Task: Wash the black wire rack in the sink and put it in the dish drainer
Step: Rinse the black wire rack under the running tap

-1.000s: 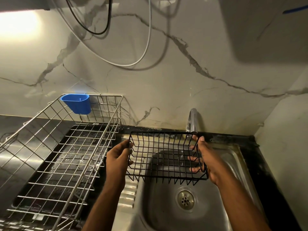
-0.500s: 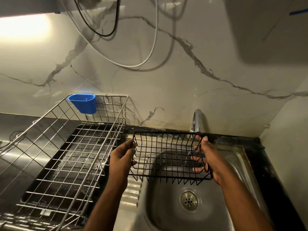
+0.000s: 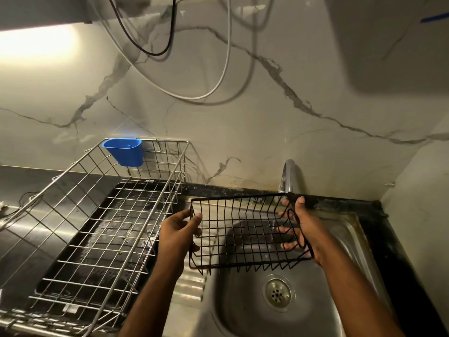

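Barely anything has shifted: left hand and right hand still pinch the black wire rack above the sink, tap dry, so washing seems unstarted.

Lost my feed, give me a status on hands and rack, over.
Left hand and right hand grip the black wire rack at its ends. Rack held over sink, below tap. Dish drainer left, nothing between.
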`<move>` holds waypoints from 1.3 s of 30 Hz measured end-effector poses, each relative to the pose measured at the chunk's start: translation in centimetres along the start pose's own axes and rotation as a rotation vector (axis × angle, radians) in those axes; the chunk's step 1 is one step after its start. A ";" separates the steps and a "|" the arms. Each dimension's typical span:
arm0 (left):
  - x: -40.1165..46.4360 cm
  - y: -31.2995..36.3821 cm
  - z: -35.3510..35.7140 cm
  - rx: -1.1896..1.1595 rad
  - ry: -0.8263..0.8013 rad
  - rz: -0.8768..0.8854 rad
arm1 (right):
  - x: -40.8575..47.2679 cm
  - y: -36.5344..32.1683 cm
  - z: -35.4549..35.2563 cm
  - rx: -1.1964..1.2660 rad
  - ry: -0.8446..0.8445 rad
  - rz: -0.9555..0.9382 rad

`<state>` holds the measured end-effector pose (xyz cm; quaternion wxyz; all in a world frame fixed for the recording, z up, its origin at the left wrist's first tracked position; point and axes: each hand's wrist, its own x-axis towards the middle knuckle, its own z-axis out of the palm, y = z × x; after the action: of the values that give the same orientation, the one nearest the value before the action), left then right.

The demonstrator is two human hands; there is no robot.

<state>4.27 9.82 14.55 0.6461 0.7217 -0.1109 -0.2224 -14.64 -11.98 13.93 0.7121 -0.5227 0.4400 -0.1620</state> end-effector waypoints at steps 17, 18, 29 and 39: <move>-1.6 1.0 2.2 0.171 0.038 0.198 | 1.3 1.9 -1.3 -0.466 0.227 -0.294; -1.7 1.0 2.1 0.166 0.035 0.203 | 1.1 1.6 -1.2 -0.455 0.239 -0.304; -2.1 -0.6 1.7 0.082 0.045 0.092 | 0.6 1.3 -0.9 -0.480 0.268 -0.380; -2.9 -0.7 1.4 0.075 0.036 0.059 | 0.9 1.0 -0.8 -0.483 0.262 -0.431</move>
<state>1.00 9.96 14.24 0.6267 0.7457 -0.1288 -0.1858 -14.99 -12.64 12.58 0.4548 -0.7316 0.4329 -0.2656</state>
